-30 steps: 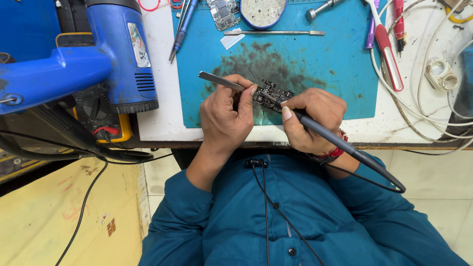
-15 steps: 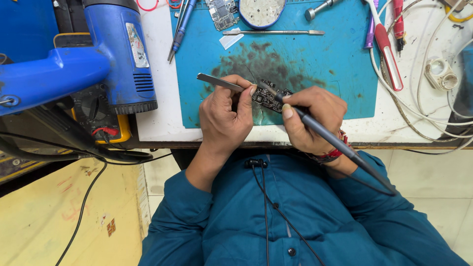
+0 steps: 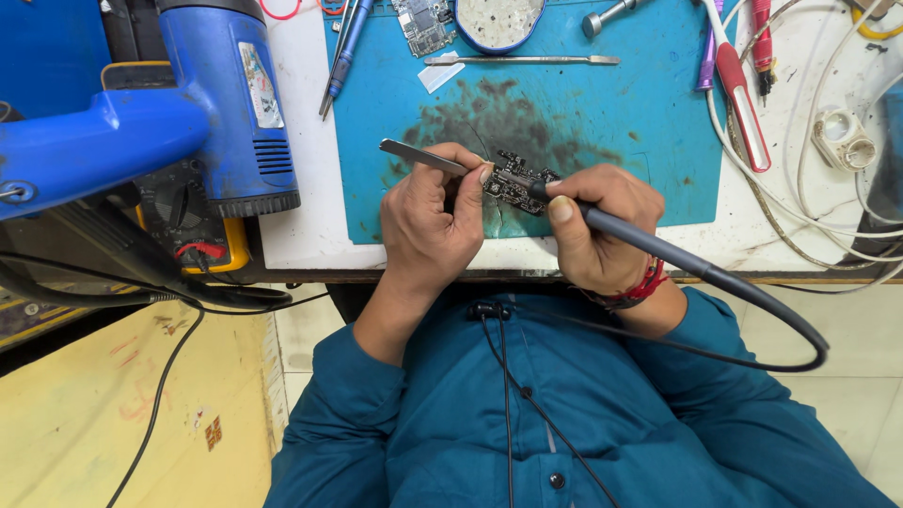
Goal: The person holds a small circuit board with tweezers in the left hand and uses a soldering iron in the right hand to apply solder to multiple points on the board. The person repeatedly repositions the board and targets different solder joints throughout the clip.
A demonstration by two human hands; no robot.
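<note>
My left hand (image 3: 433,218) grips metal tweezers (image 3: 419,157), whose tips reach a small black circuit board (image 3: 515,182) lying on the stained blue work mat (image 3: 602,122). My right hand (image 3: 602,226) is closed around a dark soldering iron (image 3: 649,246), held like a pen with its tip at the board's right end. The iron's black cable (image 3: 781,315) loops off to the right over the table edge. Both hands rest close together at the mat's near edge.
A large blue hot-air gun (image 3: 179,122) sits at the left, over a yellow multimeter (image 3: 202,235). Further up the mat lie another circuit board (image 3: 423,23), a round tin (image 3: 499,19), a metal spudger (image 3: 522,60), a blue pen tool (image 3: 343,52), red-handled tools (image 3: 743,89) and white cables (image 3: 828,188).
The small board and both hands have shifted slightly; the iron's tip stays at the board. Otherwise the bench looks the same.
</note>
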